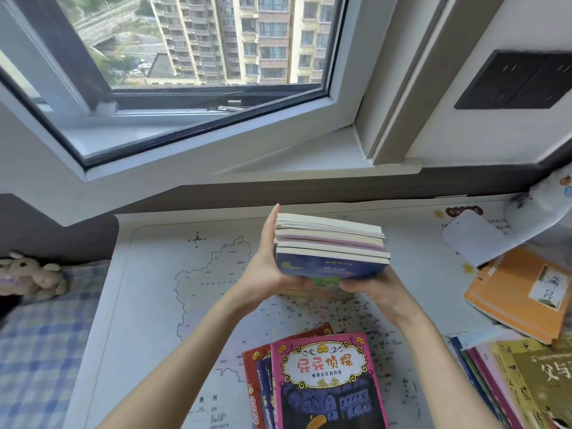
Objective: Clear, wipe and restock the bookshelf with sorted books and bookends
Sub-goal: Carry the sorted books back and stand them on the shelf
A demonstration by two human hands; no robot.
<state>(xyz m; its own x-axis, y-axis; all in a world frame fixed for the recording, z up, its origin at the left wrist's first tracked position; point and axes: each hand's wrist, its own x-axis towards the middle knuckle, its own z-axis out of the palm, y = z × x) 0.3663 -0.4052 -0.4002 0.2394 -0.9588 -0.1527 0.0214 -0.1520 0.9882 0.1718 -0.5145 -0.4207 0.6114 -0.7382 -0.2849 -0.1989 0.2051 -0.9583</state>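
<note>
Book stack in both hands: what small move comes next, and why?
Probably lower the stack onto the bare map mat beneath it: the left hand and right hand hold it in the air, the pink-covered pile already lies there, and no shelf shows.

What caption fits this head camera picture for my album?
Left hand and right hand hold a stack of books above the map desk by the window.

Stack of books (331,243) at centre, above the map mat (154,305); left hand (266,270) holds its left side, right hand (371,289) its near edge. Second pile (322,382) on the mat, nearer. Further piles (520,391) at right. Plush toy (31,274) on bedding (37,351), far left. Window (201,57) behind
</note>
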